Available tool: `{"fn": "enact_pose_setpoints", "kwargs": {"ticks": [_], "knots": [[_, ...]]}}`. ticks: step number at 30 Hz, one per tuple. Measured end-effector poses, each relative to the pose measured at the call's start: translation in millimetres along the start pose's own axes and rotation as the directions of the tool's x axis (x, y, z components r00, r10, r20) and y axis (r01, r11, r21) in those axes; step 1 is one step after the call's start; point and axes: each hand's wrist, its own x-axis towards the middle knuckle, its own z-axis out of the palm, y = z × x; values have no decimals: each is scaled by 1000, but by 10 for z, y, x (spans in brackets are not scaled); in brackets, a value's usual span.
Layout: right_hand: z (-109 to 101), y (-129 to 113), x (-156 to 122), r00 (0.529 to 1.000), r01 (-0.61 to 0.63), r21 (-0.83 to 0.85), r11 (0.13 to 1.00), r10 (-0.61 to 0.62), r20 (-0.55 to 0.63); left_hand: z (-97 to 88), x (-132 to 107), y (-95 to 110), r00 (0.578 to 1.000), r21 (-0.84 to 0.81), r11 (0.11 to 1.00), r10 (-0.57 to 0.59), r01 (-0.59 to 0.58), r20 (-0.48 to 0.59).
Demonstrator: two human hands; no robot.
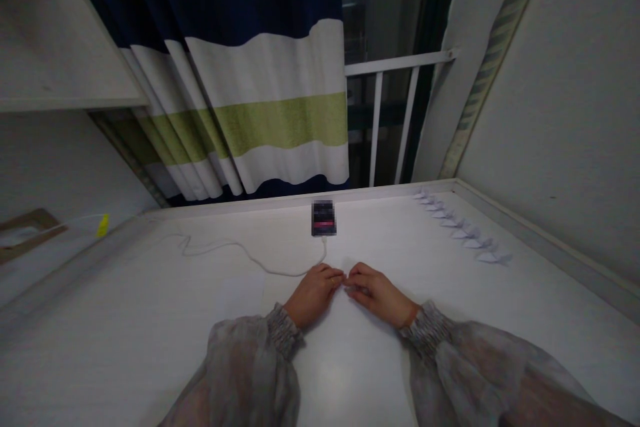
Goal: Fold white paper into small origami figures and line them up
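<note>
- Left hand [315, 293]: fingers are bent and drawn together over the desk [130, 327]; whether anything is pinched cannot be told.
- Right hand [383, 295]: thumb and fingers are curled toward the left fingertips, with a gap seen between them farther back; what may be held at the tips is too small to be made out.
- Fingertips of both hands are brought together, or nearly so, near the middle of the desk.
- White cable [285, 274]: it is laid in a loose curve just beyond the left hand and is joined to the near edge of the phone [323, 218].
- Folded paper pieces [465, 233]: these are set in a slanting row at the desk's far right, well apart from the hands.
- Striped curtain [285, 120]: it is hung beyond the desk, beside a white railing [400, 63].
</note>
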Motion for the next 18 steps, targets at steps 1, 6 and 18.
{"fn": "enact_pose_setpoints", "kwargs": {"ticks": [1,6,18], "knots": [[-37,47,9,1000,-10,-41,999,9,-26,-8,0,-20,1000,2,1000,10,-10,9],[-150,202,33,1000,4,-128,992,-7,-21,-56,-5,-109,997,-33,997,69,-68,40],[25,212,95,999,47,-242,969,-49,-3,-20,39,-212,991,-66,993,104,-99,80]]}}
